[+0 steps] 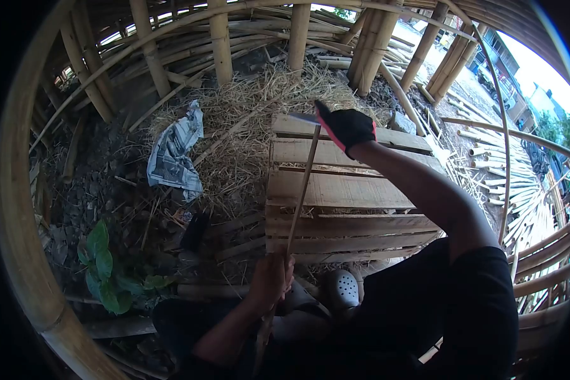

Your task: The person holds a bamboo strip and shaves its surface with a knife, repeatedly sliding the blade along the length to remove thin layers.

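Note:
My left hand (272, 277), bare, is wrapped round a long thin bamboo strip (303, 190) near the bottom centre. The strip rises at a slant from it across the left part of a slatted wooden crate (335, 189). At the strip's upper end is my right hand (347, 128), in a black and red glove, closed round the handle of a knife. The knife's blade (304, 118) points left and meets the strip's top. The glove hides most of the handle.
Crumpled newspaper (176, 155) lies on straw (234, 145) left of the crate. A leafy plant (101, 269) grows at lower left. Bamboo posts (221, 44) stand behind, and cut bamboo poles (506, 164) lie at right. A light clog (344, 288) shows below the crate.

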`<state>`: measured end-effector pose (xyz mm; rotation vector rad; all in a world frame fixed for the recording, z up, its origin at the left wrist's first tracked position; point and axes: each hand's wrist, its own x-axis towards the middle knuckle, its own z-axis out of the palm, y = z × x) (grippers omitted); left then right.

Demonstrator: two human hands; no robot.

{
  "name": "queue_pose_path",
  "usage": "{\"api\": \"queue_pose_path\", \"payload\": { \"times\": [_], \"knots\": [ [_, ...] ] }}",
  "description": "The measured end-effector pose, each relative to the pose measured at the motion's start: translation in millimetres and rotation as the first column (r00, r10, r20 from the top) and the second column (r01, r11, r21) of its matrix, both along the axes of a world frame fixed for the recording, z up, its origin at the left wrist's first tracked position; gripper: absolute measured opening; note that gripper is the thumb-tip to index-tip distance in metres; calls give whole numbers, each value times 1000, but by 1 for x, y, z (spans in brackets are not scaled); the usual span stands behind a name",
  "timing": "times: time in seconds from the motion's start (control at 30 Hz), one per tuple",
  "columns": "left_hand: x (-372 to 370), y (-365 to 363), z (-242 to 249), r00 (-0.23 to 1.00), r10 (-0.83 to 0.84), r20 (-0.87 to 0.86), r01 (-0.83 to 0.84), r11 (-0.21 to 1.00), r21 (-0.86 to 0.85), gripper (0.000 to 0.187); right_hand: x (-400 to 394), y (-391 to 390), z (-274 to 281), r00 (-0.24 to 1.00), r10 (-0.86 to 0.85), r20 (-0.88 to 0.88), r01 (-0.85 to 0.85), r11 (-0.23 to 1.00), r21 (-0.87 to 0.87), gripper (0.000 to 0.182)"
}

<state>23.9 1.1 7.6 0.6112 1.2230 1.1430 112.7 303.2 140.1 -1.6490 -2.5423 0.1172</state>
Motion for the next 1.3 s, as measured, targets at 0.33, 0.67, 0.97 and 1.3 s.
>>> {"api": "queue_pose_path", "payload": {
  "times": [0.33,0.67,0.97,1.3],
  "knots": [
    [2,-1,1,1000,10,25,-10,1000,-12,51,5,-6,-12,992,-106,-68,101,992,-79,85],
    [0,-3,3,997,19,73,-18,1000,-10,52,-1,-38,-20,998,-51,-23,50,999,-4,80],
    [2,-2,-4,997,16,76,-15,1000,-10,53,1,-23,-12,999,43,13,-43,999,22,83],
    [-1,-1,5,994,2,110,1,1000,-23,56,-3,-12,2,999,24,-34,-26,997,-69,73]
  ]
}}
